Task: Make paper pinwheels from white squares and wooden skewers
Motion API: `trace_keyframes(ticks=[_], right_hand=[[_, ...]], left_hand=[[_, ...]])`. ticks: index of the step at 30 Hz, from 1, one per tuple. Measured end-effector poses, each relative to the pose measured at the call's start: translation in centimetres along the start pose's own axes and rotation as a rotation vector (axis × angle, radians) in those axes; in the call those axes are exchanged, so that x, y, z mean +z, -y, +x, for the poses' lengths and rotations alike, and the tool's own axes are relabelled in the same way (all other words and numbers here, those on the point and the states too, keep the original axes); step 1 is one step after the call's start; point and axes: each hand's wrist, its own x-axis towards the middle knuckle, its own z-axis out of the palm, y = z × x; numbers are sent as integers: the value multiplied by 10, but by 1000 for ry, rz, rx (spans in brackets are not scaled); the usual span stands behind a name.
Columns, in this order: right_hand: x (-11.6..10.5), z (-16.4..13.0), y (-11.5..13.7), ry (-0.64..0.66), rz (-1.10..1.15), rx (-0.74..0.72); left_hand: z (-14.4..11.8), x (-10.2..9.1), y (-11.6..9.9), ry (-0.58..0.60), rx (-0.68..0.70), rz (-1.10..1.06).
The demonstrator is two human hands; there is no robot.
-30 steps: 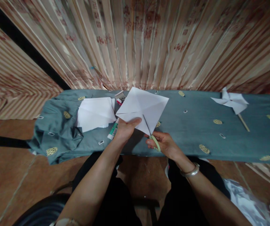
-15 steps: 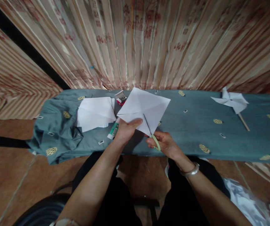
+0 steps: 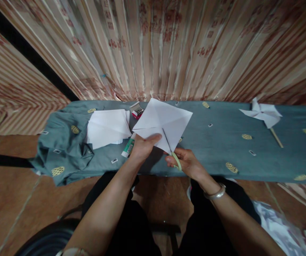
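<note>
My left hand (image 3: 142, 146) pinches the near left edge of a creased white paper square (image 3: 163, 122), held tilted above the teal-covered table (image 3: 214, 142). My right hand (image 3: 186, 161) grips scissors (image 3: 172, 151) with pale green handles. Their blades run up into the paper's lower corner along a crease. A silver bangle sits on my right wrist.
A stack of white paper (image 3: 107, 128) lies left of my hands, with a green-and-white glue stick (image 3: 128, 147) and a small red-and-white box (image 3: 136, 111) beside it. A finished paper pinwheel on a stick (image 3: 263, 115) lies far right. A striped curtain hangs behind the table.
The scissor blades have gone slightly deeper into the paper's corner, and the sheet has shifted a little to the right. Both hands stay in nearly the same place.
</note>
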Motion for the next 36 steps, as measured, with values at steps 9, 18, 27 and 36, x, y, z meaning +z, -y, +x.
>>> trace_keyframes(ticks=[9,18,27,36], right_hand=[[2,2,-1,-14,55,11],[1,0,-4,27,69,24],[-30,-20,-1,110,-28,101],[-81,-15,2,-273,-42,-33]], left_hand=[[-2,1,-1,-12,41,15],[1,2,-2,-16,2,-55],[14,-10,-6,-56,28,-138],[5,-13,-9,21,-86,65]])
